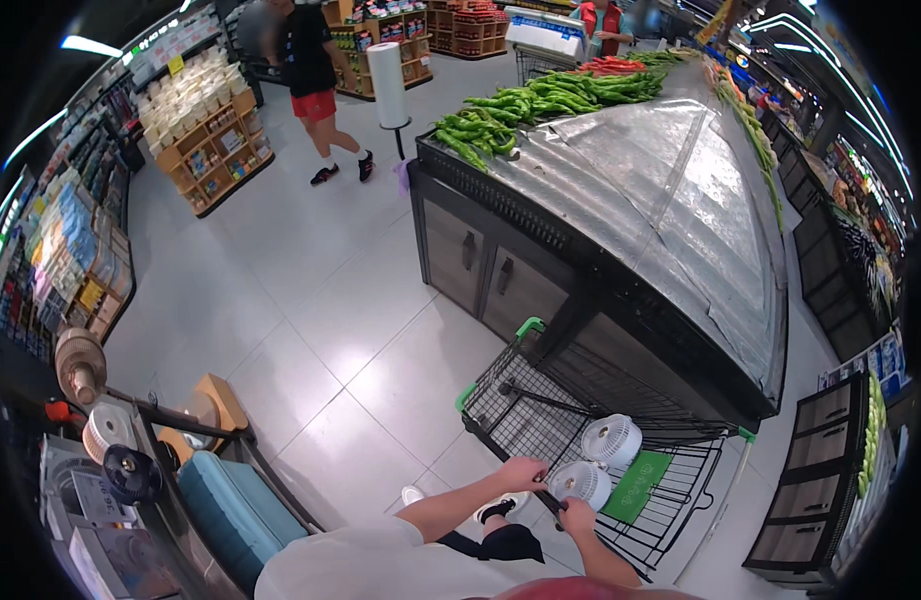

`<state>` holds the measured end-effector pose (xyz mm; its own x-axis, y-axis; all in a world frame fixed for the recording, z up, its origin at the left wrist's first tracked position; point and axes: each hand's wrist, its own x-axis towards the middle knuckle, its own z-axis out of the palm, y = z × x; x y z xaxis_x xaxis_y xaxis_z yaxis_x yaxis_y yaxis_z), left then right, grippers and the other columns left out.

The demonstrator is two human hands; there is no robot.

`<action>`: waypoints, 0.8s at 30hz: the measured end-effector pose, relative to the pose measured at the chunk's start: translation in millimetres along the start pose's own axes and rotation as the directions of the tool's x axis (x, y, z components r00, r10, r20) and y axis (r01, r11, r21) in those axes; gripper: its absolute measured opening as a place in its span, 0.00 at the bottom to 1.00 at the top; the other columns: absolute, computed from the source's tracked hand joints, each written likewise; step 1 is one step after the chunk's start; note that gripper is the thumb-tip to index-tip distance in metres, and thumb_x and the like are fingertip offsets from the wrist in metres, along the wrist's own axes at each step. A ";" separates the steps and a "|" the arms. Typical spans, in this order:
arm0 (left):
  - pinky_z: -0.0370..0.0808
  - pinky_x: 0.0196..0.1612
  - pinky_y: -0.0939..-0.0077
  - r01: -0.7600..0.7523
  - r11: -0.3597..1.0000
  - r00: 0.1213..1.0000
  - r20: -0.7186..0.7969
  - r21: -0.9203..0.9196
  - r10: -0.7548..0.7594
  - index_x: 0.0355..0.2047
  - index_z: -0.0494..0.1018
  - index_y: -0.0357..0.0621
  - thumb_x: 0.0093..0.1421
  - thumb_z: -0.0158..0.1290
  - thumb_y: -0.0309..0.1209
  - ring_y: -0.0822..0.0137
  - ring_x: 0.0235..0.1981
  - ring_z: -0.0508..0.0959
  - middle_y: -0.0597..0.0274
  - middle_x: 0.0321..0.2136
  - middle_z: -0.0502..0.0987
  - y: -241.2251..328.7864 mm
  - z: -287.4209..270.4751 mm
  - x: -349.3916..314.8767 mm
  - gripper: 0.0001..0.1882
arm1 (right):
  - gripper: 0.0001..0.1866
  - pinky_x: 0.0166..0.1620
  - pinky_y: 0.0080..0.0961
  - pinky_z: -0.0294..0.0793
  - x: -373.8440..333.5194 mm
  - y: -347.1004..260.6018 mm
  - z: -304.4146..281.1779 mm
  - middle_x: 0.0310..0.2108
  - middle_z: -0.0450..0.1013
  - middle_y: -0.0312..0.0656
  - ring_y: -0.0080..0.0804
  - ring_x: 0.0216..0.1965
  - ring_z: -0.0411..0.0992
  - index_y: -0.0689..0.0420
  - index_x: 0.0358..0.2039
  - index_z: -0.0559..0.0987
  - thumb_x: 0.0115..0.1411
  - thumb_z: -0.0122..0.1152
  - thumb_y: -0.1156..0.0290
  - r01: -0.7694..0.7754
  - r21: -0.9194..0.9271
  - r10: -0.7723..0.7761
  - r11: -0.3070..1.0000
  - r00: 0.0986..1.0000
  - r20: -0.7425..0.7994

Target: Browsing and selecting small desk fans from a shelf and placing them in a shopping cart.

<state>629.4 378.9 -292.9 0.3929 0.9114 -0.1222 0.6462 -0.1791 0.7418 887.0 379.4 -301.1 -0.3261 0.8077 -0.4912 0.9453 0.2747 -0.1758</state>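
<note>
Both my hands are closed around the dark handle bar of a shopping cart [529,428] with green corner caps. My left hand [522,474] grips its left part. My right hand [578,517] holds the bar farther right. Just beyond the bar, at the cart's near end, sit two white round slatted things that look like small fans: the nearer fan [581,484] by my hands and the farther fan [613,441] behind it. A green panel [637,487] is beside them on the wire frame.
A dark display counter [501,285] with a silver top and green peppers [571,96] stands close beyond the cart. On the left are a blue-green box [233,515] and a dark fan [133,473]. Farther off, a person [316,90] walks near a paper roll stand [387,85].
</note>
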 end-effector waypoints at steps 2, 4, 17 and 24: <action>0.75 0.36 0.58 -0.034 0.958 0.940 -0.335 -0.285 -0.066 0.33 0.74 0.45 0.58 0.59 0.43 0.52 0.33 0.80 0.57 0.29 0.78 -14.1 -9.1 -36.5 0.14 | 0.17 0.48 0.44 0.77 5.5 17.0 12.2 0.42 0.78 0.45 0.46 0.47 0.76 0.51 0.42 0.80 0.51 0.67 0.63 -0.052 -0.002 0.052 0.999 0.997 0.050; 0.76 0.38 0.63 0.044 0.911 0.915 -0.350 -0.409 -0.202 0.35 0.76 0.44 0.61 0.55 0.38 0.55 0.33 0.81 0.56 0.30 0.80 -45.4 -21.2 -94.6 0.11 | 0.20 0.51 0.46 0.76 3.5 5.9 15.2 0.45 0.76 0.46 0.46 0.51 0.73 0.50 0.46 0.78 0.50 0.67 0.64 -0.119 0.024 0.116 0.993 0.989 0.096; 0.72 0.26 0.68 0.110 -0.028 -0.055 0.022 -0.994 -0.998 0.31 0.72 0.46 0.65 0.39 0.33 0.65 0.25 0.79 0.59 0.27 0.81 -194.3 40.9 -578.9 0.12 | 0.43 0.64 0.69 0.51 78.6 -256.8 -4.7 0.65 0.58 0.47 0.51 0.67 0.55 0.51 0.66 0.56 0.52 0.66 0.58 -0.113 -0.058 0.110 0.992 0.992 -0.056; 0.70 0.23 0.66 0.108 -0.096 0.007 0.097 -0.990 -0.995 0.30 0.69 0.47 0.65 0.39 0.34 0.60 0.26 0.80 0.56 0.27 0.81 -138.5 126.1 -563.3 0.11 | 0.37 0.63 0.59 0.60 120.8 -260.1 -10.0 0.60 0.68 0.46 0.46 0.63 0.64 0.49 0.63 0.65 0.53 0.65 0.57 -0.060 0.174 0.052 0.983 0.997 0.049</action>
<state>401.0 -156.5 -409.9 -0.5771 0.1486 -0.8031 -0.6667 0.4822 0.5683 601.8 410.7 -306.2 -0.2764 0.7946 -0.5405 0.9474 0.1308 -0.2922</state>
